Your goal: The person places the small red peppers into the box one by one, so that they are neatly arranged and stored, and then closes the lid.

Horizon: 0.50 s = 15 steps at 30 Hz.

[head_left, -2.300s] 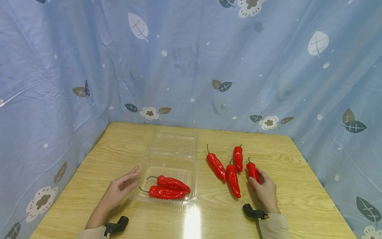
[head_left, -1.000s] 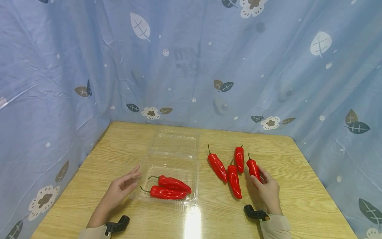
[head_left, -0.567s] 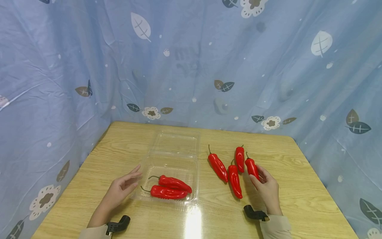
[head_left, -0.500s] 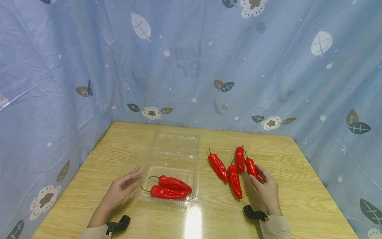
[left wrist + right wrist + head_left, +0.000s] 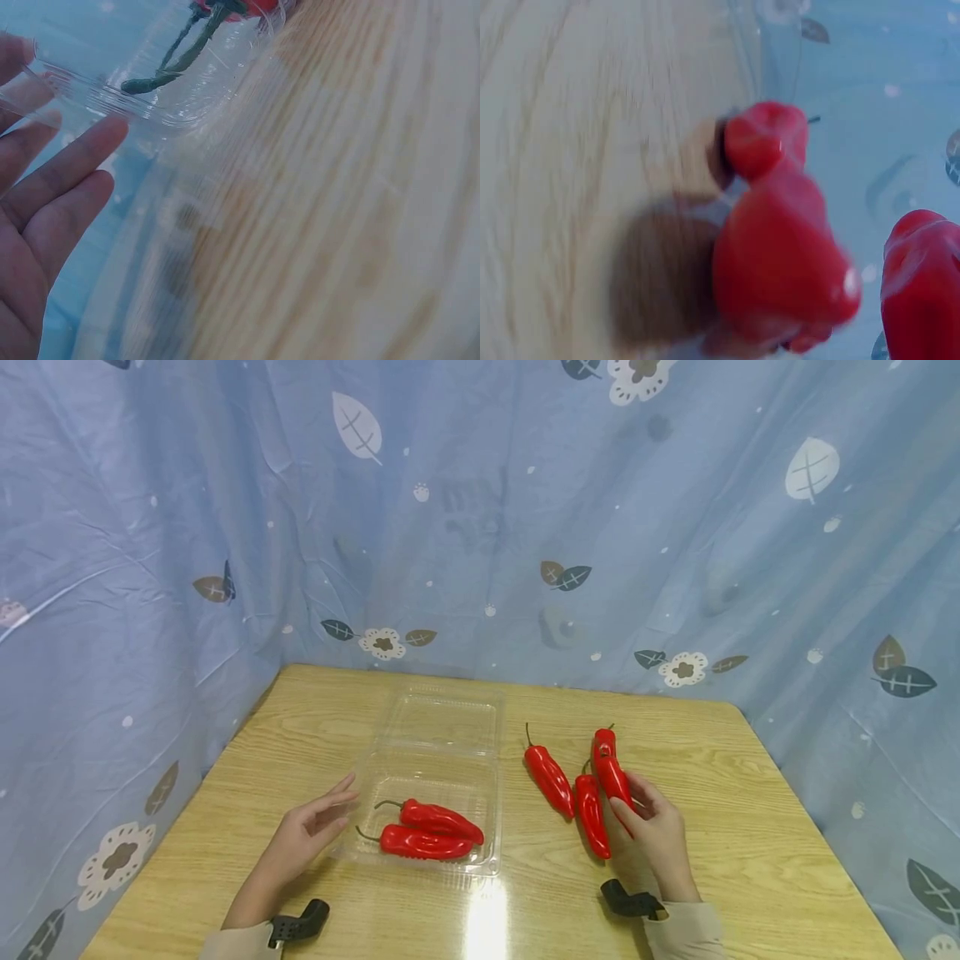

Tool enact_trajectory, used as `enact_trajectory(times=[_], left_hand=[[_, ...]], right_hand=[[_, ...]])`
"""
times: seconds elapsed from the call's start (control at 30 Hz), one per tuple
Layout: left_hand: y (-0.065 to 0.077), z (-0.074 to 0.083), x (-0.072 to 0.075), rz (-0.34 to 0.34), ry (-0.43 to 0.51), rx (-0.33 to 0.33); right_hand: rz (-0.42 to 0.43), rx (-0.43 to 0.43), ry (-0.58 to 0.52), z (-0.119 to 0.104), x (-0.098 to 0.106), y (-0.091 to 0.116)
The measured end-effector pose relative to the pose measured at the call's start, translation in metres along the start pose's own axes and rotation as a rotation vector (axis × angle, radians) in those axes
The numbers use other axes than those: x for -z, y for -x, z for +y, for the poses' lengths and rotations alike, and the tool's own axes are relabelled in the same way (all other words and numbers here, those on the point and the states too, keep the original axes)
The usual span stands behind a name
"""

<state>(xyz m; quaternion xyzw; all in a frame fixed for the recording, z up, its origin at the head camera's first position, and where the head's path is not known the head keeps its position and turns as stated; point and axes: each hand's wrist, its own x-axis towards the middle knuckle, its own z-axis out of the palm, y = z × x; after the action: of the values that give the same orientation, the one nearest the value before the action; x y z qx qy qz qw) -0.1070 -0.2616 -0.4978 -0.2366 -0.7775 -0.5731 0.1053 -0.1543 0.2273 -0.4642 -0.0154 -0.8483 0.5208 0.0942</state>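
Observation:
In the head view, my right hand (image 5: 654,831) holds a glossy long red pepper (image 5: 613,781) by its lower part, between thumb and fingers. It overlaps another red pepper (image 5: 604,740) behind it. In the right wrist view the held pepper (image 5: 780,259) casts a shadow on the table. My left hand (image 5: 303,833) stays by the left edge of an open clear plastic box (image 5: 422,770), fingers loosely extended. Two red peppers (image 5: 441,821) lie side by side in the box. In the left wrist view, fingertips of my left hand (image 5: 56,191) reach the box's rim; contact is unclear.
Two more red peppers, one slanting (image 5: 550,781) and one nearer me (image 5: 592,817), lie on the wooden table (image 5: 750,843) between box and right hand. The box's clear lid (image 5: 442,718) lies folded back. A blue patterned curtain (image 5: 465,527) hangs behind the table.
My right hand has picked up the pepper and moved it left, so it now overlaps the rear pepper. The left hand and the box have stayed in place.

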Motion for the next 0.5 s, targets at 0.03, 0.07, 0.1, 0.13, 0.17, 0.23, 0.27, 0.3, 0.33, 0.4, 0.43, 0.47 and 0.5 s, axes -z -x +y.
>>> enact_trajectory(times=[0.03, 0.07, 0.1, 0.13, 0.17, 0.23, 0.27, 0.3, 0.33, 0.4, 0.43, 0.47, 0.5], left_hand=[[0.0, 0.0, 0.0, -0.001, 0.0, -0.001], [-0.001, 0.0, 0.0, -0.001, 0.003, -0.005], [-0.001, -0.001, -0.001, -0.002, 0.007, -0.006], [-0.001, -0.001, -0.001, -0.004, 0.011, -0.007], [-0.001, -0.002, -0.001, -0.005, 0.016, -0.008], [-0.001, -0.002, -0.001, -0.005, 0.018, -0.009], [-0.001, -0.002, -0.001, -0.005, 0.02, -0.007], [-0.001, -0.002, -0.001, -0.007, 0.019, -0.003], [-0.001, -0.001, -0.001, -0.005, 0.016, -0.001], [-0.001, -0.001, 0.0, -0.004, 0.014, 0.002], [0.0, -0.001, 0.0, -0.004, 0.012, 0.005], [0.0, 0.0, 0.0, -0.005, 0.012, 0.007], [0.0, 0.0, 0.0, -0.004, 0.011, 0.008]], right_hand=[[-0.01, 0.004, -0.011, -0.001, -0.001, 0.0], [-0.02, 0.007, -0.021, -0.003, -0.002, 0.001], [-0.029, 0.008, -0.03, -0.004, -0.002, 0.001], [-0.036, 0.008, -0.037, -0.004, -0.003, 0.001], [-0.044, 0.006, -0.038, -0.006, -0.003, 0.002], [-0.053, -0.004, -0.035, -0.009, -0.004, 0.002], [-0.058, -0.007, -0.036, -0.011, -0.005, 0.002], [-0.062, -0.01, -0.036, -0.013, -0.006, 0.003], [-0.069, -0.012, -0.039, -0.015, -0.008, 0.002], [-0.085, -0.018, -0.047, -0.02, -0.011, 0.002], [-0.095, -0.018, -0.052, -0.022, -0.013, 0.002], [-0.103, -0.015, -0.054, -0.024, -0.015, 0.002], [-0.108, -0.017, -0.056, -0.026, -0.017, 0.002]])
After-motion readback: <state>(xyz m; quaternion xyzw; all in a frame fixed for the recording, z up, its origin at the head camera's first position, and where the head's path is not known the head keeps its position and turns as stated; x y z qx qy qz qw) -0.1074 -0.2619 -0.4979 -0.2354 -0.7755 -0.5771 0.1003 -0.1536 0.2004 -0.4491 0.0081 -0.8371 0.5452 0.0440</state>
